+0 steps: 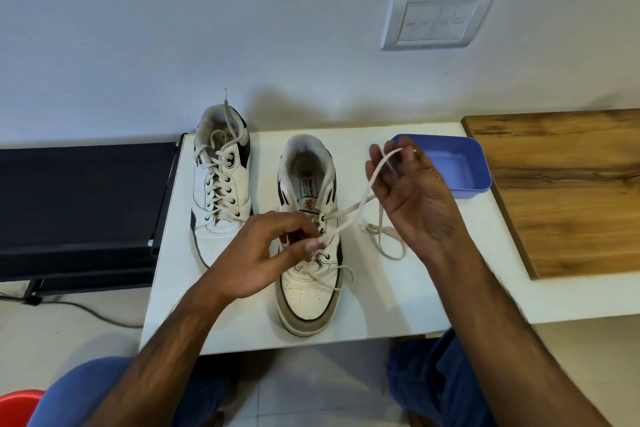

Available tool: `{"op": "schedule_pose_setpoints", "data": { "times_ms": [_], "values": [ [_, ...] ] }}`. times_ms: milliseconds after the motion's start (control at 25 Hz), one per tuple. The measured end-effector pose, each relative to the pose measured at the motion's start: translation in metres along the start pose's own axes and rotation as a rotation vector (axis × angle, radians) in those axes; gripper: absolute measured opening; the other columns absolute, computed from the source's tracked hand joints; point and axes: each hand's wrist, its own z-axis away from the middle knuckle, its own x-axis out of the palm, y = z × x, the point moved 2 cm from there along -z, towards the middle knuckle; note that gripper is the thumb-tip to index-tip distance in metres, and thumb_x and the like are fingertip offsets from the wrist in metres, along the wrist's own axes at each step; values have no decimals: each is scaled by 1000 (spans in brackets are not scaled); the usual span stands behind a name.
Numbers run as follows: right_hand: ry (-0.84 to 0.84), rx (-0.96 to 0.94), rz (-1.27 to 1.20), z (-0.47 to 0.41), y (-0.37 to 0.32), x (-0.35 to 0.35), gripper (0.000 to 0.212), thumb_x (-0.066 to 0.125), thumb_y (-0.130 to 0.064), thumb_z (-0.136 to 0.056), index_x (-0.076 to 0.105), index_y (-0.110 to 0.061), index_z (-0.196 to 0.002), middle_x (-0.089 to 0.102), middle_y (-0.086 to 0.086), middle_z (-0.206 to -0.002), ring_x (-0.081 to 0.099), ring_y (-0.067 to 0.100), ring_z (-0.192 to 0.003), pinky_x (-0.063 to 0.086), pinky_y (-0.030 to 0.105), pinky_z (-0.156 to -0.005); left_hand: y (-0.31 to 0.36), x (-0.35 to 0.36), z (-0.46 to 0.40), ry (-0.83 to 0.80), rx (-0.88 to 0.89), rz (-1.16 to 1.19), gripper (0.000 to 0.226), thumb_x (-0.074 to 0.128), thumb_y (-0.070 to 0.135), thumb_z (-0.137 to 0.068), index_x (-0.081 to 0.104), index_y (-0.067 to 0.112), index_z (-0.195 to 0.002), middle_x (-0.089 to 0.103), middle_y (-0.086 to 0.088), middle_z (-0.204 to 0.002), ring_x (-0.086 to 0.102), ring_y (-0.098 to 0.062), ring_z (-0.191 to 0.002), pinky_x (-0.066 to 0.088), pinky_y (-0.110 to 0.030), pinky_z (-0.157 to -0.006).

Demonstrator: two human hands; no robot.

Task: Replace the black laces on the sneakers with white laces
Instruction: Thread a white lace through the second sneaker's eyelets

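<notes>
Two white sneakers with black trim stand on a white table [242,322], toes toward me. The left sneaker [221,180] is laced with a white lace up to its top eyelets. The right sneaker [310,253] is partly laced with a white lace [349,218] through its lower eyelets. My left hand [263,260] pinches that lace over the middle eyelets. My right hand [412,191] is raised to the right of the shoe and holds the lace's far end between thumb and fingers, so the lace runs taut between both hands. A loose loop lies on the table [388,239].
An empty blue plastic tub [474,163] sits behind my right hand. A wooden board [568,191] covers the table's right part. A black bench [79,211] stands to the left. My knees are under the front edge. A red object [17,406] is at bottom left.
</notes>
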Motion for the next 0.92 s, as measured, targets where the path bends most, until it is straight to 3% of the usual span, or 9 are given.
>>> {"op": "schedule_pose_setpoints", "data": {
  "times_ms": [120, 240, 320, 440, 640, 800, 920],
  "values": [
    [-4, 8, -5, 2, -6, 0, 24, 57, -11, -90, 79, -11, -99, 68, 1, -85, 69, 14, -80, 60, 29, -78, -5, -1, -5, 247, -5, -67, 17, 55, 21, -102, 70, 16, -109, 65, 10, -93, 64, -15, -83, 50, -28, -72],
    [-86, 89, 279, 1, 5, -1, 30, 55, -9, -96, 71, -8, -122, 58, 1, -84, 59, 13, -73, 56, 26, -70, -17, -5, -7, 421, -182, -127, 28, 60, 17, -101, 59, 30, -125, 61, 8, -89, 61, -13, -80, 46, -21, -66],
    [-156, 72, 659, 2, 14, -2, 29, 58, -3, -98, 70, -7, -124, 59, 4, -83, 56, 15, -68, 51, 25, -61, -21, -1, -8, 378, -256, -109, 33, 63, 27, -99, 53, 37, -129, 62, 7, -82, 62, -13, -74, 48, -24, -63],
    [-213, -12, 1070, 6, 34, 4, 18, 71, -3, -91, 73, -10, -108, 69, 2, -80, 62, 13, -63, 48, 21, -54, -22, 2, -10, 351, -304, -115, 44, 71, 31, -93, 46, 35, -129, 62, 7, -78, 65, -8, -69, 51, -24, -61],
    [-252, -233, 1396, 14, 61, 13, 11, 77, -9, -86, 77, -17, -93, 71, -10, -88, 64, 6, -78, 47, 13, -71, -20, -3, -11, 307, -311, -64, 47, 66, 10, -95, 42, 29, -130, 61, -3, -81, 63, -10, -64, 46, -17, -57],
    [-274, -359, 1544, 14, 69, 13, 9, 74, -10, -87, 73, -17, -92, 64, -7, -89, 60, 9, -78, 51, 26, -71, -22, -8, -10, 247, -290, -51, 46, 63, 10, -98, 38, 30, -132, 60, -5, -80, 65, -14, -68, 47, -18, -60],
    [-271, -401, 1621, 12, 71, 13, 7, 72, -12, -88, 72, -16, -93, 62, -5, -92, 58, 10, -81, 53, 35, -73, -26, -11, -8, 216, -285, -33, 48, 62, 10, -99, 36, 33, -131, 59, -4, -83, 67, -20, -75, 53, -30, -66]
  ]
}}
